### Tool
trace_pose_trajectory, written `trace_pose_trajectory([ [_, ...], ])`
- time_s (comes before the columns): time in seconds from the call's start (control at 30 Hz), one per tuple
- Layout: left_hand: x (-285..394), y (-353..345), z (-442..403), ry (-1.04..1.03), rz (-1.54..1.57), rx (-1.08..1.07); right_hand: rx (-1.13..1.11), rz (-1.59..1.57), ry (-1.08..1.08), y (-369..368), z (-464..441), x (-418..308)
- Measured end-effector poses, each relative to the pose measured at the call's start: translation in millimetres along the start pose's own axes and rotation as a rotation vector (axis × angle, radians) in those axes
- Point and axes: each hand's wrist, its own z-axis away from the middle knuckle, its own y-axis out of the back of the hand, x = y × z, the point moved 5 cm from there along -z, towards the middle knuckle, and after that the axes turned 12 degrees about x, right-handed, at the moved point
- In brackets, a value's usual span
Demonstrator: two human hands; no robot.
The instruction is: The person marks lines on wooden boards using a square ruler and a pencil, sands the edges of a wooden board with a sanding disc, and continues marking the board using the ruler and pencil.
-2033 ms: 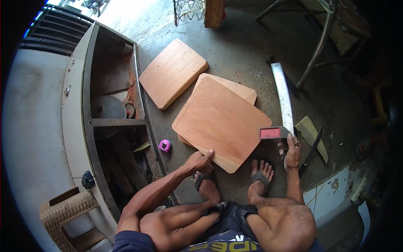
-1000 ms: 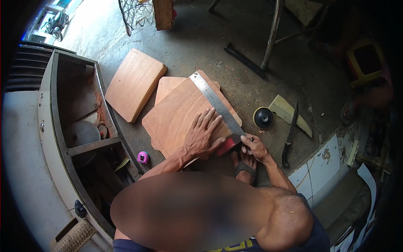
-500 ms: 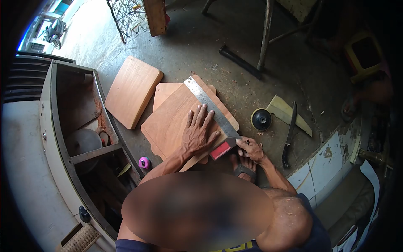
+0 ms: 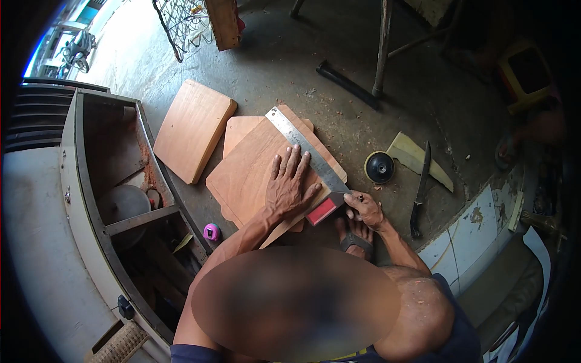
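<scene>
At the far left an open-fronted cabinet (image 4: 139, 220) stands on the floor, reddish dust inside it. Just beside it lies a thick wooden block (image 4: 192, 128), and nearer the person, a pink tape measure (image 4: 211, 232). Next comes the top board (image 4: 242, 172), resting askew over other wooden pieces on the floor. The left hand (image 4: 288, 192) presses flat on this board, fingers extended and spread, their tips beside the steel blade of a try square (image 4: 305, 144). That blade lies slantwise across the board; its red-faced stock (image 4: 322, 211) sits at the near edge. The right hand (image 4: 365, 210) is at the square's corner, thumb touching it, fingers curled — whether they grip the square or a small dark stub, I cannot tell. Farther right are a round black pad (image 4: 379, 167), a pale offcut (image 4: 411, 156) and a dark knife (image 4: 421, 190) — its blade partly over the offcut.
</scene>
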Motion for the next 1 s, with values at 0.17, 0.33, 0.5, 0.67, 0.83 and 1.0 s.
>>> trace_pose_trajectory([
  [0.17, 1.3, -0.1, -1.8, 0.015, 0.001, -0.011, 0.006, 0.024, 0.000, 2.3, 0.6, -2.8],
  [0.33, 1.9, -1.0, -2.0, 0.053, -0.002, -0.007, 0.015, 0.006, 0.005, 0.0, -2.7, 1.0],
  [0.5, 5.1, -2.0, -3.0, 0.094, -0.019, 0.019, 0.027, 0.031, 0.018, 4.3, -5.3, 5.0],
  [0.67, 5.0, -2.5, -2.8, 0.086, -0.032, 0.020, 0.010, 0.033, 0.012, 5.7, -5.4, 2.6],
  [0.83, 6.9, -1.9, -4.2, 0.076, -0.043, 0.035, 0.019, -0.007, 0.025, 6.6, -6.8, 2.6],
  [1.0, 7.6, -1.8, -4.2, 0.077, -0.050, 0.023, 0.038, 0.098, 0.022, 11.8, -8.2, 3.6],
])
